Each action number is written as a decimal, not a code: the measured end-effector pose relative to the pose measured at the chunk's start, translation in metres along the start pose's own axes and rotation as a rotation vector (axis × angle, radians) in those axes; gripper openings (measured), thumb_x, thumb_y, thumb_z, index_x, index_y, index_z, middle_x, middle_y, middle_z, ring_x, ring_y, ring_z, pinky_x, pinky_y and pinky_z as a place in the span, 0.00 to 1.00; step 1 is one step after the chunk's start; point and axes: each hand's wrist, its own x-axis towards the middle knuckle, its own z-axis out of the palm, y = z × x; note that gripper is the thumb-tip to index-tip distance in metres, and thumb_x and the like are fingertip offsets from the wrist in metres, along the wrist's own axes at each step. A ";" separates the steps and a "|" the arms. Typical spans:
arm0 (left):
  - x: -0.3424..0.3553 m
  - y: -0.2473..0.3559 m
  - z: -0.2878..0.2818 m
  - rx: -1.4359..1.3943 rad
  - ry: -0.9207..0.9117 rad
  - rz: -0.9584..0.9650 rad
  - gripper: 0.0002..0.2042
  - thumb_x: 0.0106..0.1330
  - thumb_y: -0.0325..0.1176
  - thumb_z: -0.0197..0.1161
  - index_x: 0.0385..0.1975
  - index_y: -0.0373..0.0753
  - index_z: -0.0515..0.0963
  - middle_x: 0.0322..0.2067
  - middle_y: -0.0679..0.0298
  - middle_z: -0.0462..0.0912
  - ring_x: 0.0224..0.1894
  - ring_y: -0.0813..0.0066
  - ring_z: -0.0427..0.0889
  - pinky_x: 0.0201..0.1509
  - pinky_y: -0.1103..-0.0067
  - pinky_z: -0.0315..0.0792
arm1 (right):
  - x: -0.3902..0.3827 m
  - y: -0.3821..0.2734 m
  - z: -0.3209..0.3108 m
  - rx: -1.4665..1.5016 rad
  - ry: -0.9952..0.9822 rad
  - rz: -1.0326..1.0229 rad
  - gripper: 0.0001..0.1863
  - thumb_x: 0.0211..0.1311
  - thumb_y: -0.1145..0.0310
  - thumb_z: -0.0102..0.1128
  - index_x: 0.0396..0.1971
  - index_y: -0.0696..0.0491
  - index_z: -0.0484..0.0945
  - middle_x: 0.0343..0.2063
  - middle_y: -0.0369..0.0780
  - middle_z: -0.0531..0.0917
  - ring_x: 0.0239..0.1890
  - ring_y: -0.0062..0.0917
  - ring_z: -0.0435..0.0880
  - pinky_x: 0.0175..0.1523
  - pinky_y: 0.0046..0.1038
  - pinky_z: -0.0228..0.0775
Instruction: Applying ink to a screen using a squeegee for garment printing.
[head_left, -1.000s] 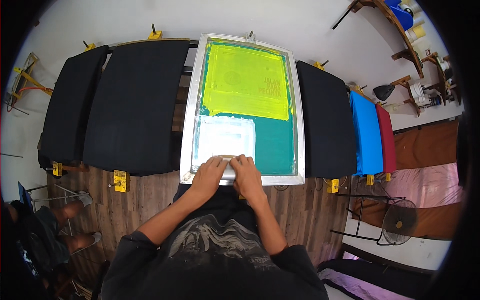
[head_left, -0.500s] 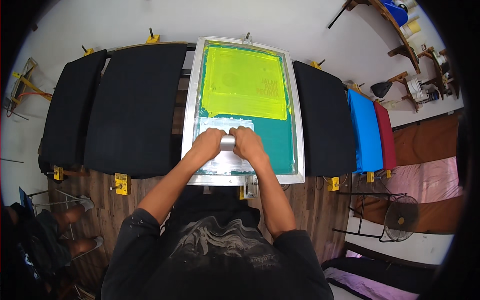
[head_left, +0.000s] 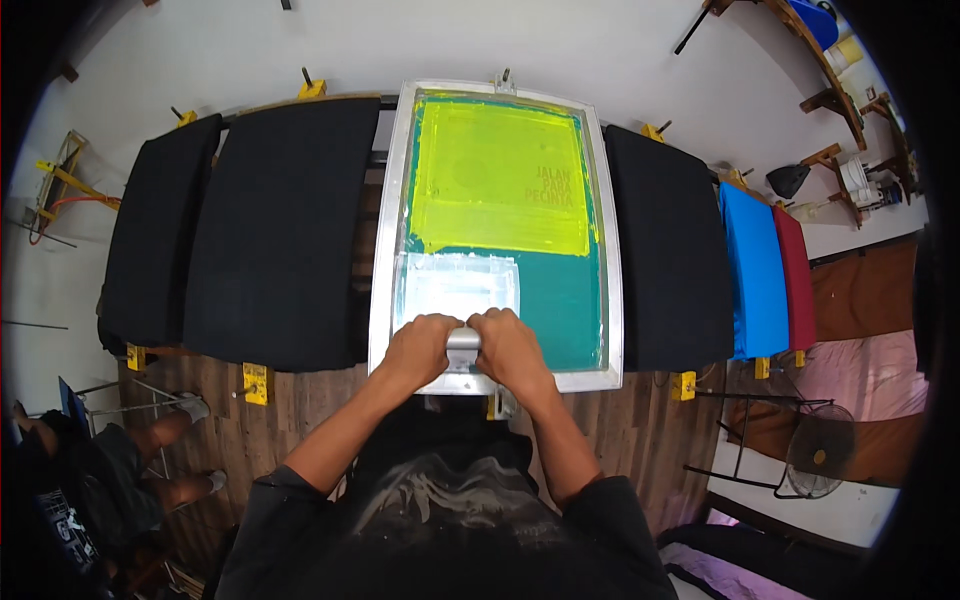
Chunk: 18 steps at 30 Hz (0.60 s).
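Both my hands grip a silver squeegee (head_left: 463, 339) over the near part of a screen-printing frame (head_left: 614, 310). My left hand (head_left: 420, 352) wraps its left side, my right hand (head_left: 512, 348) its right; the thumbs almost meet in the middle. The fingers hide much of the squeegee, and its blade does not show. Just beyond my knuckles lies a whitish, translucent patch (head_left: 462, 283) on the green mesh (head_left: 560, 310). A larger yellow-green area (head_left: 480, 150) with dark lettering covers the far half of the screen.
Black-covered boards (head_left: 280, 230) stand left of the frame, another black board (head_left: 668, 250) right of it. Farther right are a blue board (head_left: 755, 270) and a red one. Yellow clamps (head_left: 256, 384) sit along the near edge. A person sits lower left; a fan (head_left: 820, 450) stands right.
My hands have drawn the squeegee toward my body, close to the frame's near edge. More of the whitish patch shows beyond them. The whole view has shifted slightly.
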 end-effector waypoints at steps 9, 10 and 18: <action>0.108 -0.020 -0.033 0.249 -0.187 -0.019 0.15 0.45 0.19 0.61 0.36 0.33 0.83 0.31 0.42 0.83 0.38 0.46 0.83 0.47 0.65 0.76 | 0.107 0.039 -0.026 -0.107 -0.241 0.076 0.13 0.43 0.72 0.68 0.33 0.54 0.85 0.33 0.49 0.86 0.38 0.41 0.86 0.44 0.38 0.79; 0.110 -0.021 -0.031 0.257 -0.194 -0.016 0.15 0.45 0.19 0.61 0.36 0.33 0.83 0.31 0.42 0.83 0.38 0.46 0.83 0.47 0.65 0.76 | 0.108 0.039 -0.026 -0.109 -0.259 0.081 0.14 0.43 0.70 0.69 0.34 0.54 0.85 0.35 0.48 0.86 0.39 0.41 0.86 0.45 0.37 0.79; 0.109 -0.032 -0.023 0.296 -0.167 0.002 0.14 0.46 0.19 0.63 0.36 0.35 0.84 0.32 0.43 0.83 0.38 0.49 0.85 0.45 0.67 0.77 | 0.114 0.032 -0.022 -0.214 -0.306 0.136 0.16 0.43 0.68 0.69 0.36 0.52 0.86 0.39 0.47 0.86 0.42 0.39 0.86 0.47 0.35 0.79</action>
